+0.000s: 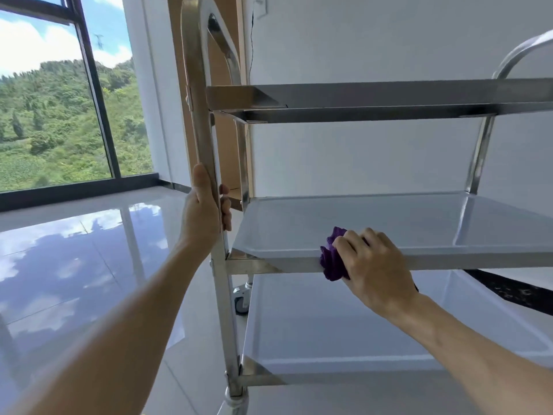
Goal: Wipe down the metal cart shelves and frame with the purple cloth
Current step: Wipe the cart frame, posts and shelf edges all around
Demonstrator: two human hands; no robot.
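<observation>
A three-shelf stainless steel cart stands in front of me. My left hand (205, 209) grips its near left upright post (197, 115), fingers wrapped round the bar. My right hand (372, 266) holds a bunched purple cloth (332, 260) and presses it against the front rim of the middle shelf (389, 226), left of the shelf's middle. The top shelf (389, 97) is above, seen from below its edge. The bottom shelf (329, 324) lies under my right forearm.
A caster wheel (241, 301) shows under the cart's far left side, another at the near left leg (236, 402). Glossy white floor tiles (89, 265) spread to the left, up to a large window (59, 100). A white wall (374, 40) stands behind the cart.
</observation>
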